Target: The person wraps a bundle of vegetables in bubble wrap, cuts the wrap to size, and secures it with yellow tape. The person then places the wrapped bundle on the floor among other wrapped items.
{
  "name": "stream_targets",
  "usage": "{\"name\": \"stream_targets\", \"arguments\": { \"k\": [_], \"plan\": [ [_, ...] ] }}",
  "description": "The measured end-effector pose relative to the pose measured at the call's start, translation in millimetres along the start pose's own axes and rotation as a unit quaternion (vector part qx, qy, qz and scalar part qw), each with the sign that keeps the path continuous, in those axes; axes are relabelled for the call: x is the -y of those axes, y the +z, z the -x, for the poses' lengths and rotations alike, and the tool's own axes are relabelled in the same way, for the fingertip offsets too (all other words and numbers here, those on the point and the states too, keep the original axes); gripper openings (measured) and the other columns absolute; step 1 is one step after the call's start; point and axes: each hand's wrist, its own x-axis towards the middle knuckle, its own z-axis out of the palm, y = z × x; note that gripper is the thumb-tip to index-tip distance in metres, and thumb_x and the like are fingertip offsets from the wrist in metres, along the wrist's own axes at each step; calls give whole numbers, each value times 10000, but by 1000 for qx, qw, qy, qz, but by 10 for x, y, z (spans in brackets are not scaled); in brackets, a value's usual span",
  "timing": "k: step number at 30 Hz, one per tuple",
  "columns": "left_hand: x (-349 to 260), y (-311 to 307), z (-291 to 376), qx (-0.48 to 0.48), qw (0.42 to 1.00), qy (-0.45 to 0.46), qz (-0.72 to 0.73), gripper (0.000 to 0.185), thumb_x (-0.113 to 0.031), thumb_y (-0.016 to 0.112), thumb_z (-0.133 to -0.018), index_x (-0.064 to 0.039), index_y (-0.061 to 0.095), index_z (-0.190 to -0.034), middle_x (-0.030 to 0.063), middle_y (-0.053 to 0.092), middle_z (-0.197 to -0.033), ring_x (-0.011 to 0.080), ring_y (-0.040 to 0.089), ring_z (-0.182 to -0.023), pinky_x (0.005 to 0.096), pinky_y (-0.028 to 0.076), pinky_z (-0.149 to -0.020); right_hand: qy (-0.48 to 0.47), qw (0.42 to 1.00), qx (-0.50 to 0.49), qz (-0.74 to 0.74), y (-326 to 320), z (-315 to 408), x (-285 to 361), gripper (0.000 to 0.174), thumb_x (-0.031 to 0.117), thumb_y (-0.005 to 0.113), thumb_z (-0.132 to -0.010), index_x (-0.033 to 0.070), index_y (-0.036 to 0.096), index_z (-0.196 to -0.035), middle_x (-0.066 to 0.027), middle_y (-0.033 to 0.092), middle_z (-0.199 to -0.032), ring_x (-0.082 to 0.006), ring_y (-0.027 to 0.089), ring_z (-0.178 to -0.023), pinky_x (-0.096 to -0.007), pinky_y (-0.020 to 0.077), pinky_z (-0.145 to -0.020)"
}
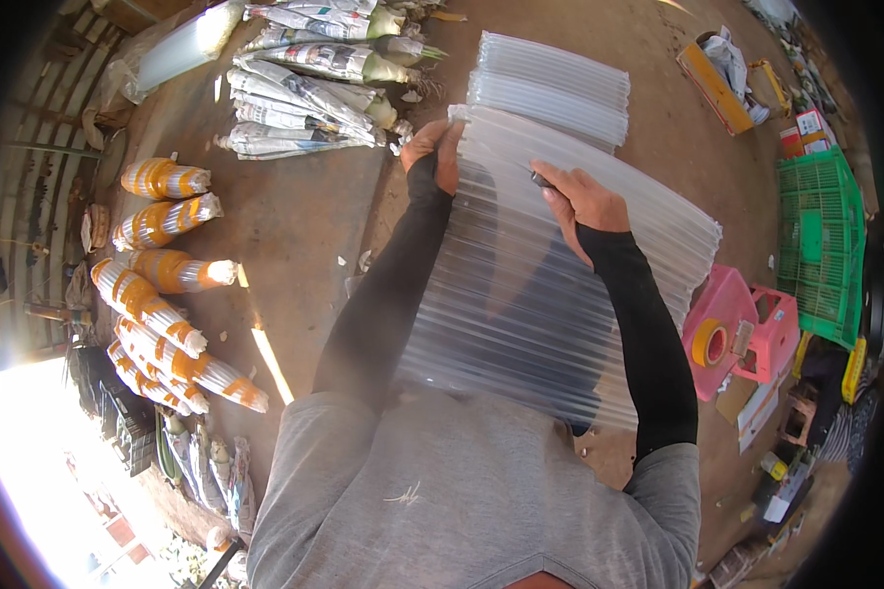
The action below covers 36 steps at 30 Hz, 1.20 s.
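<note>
A wide sheet of clear plastic air-column packaging (530,294) lies across my lap, its ribs running from side to side. At its upper left corner, my left hand (435,154) pinches the edge between thumb and fingers. My right hand (593,202) is over the upper middle of the sheet, closed around a small dark tool (539,179). Most of that tool is hidden by the fingers, so its kind cannot be told. Just beyond the sheet, more clear air-column packaging (549,92) lies on the floor.
Newspaper-wrapped plants (309,96) with bare roots lie ahead on the left. Several air-column bundles (151,298) bound with orange tape lie at the left. A roll of orange tape (709,342) rests on a pink plastic stool (722,294) at the right, near a green plastic crate (818,294) and cardboard box (714,85).
</note>
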Motion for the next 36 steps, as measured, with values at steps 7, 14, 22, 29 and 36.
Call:
{"name": "stream_targets", "arguments": {
  "k": [7, 14, 22, 29, 36],
  "plan": [
    [17, -48, -74, 65, 990, -98, 76, 266, -215, 736, -939, 49, 719, -910, -45, 604, -735, 47, 480, -678, 248, 398, -612, -18, 995, -58, -73, 112, 8, -118, 325, 183, 614, -999, 221, 645, -1320, -100, 685, -927, -324, 663, -817, -405, 534, -712],
    [96, -126, -243, 141, 965, -220, 5, 308, -256, 746, -907, 35, 769, -1004, 29, 730, -835, 75, 616, -788, 267, 483, -727, 66, 981, -30, -180, 168, 82, -227, 341, 143, 587, -1021, 166, 626, -1358, -131, 708, -1209, -317, 690, -1054, -352, 541, -907],
    [134, 28, -35, 33, 984, -69, -158, 226, -164, 709, -942, 50, 737, -1007, 25, 693, -782, 75, 571, -730, 263, 478, -704, 8, 988, -55, -142, 155, 69, -272, 350, 156, 560, -1046, 138, 610, -1392, -96, 712, -1082, -205, 657, -837, -321, 528, -816],
    [-29, 51, 45, 31, 993, -67, -92, 208, -146, 690, -955, 55, 717, -1001, -14, 611, -740, 52, 489, -720, 249, 444, -680, -21, 999, -44, 1, 44, 28, -194, 325, 192, 629, -994, 263, 655, -1311, -58, 632, -824, -284, 629, -673, -398, 518, -599],
    [-22, 18, 50, 49, 992, -104, -42, 202, -140, 678, -978, 52, 731, -1009, -43, 635, -789, 37, 503, -741, 229, 442, -682, -41, 998, -38, 2, 26, -75, -154, 343, 184, 642, -984, 259, 658, -1318, -67, 616, -810, -288, 626, -670, -394, 515, -601]
  ]
}}
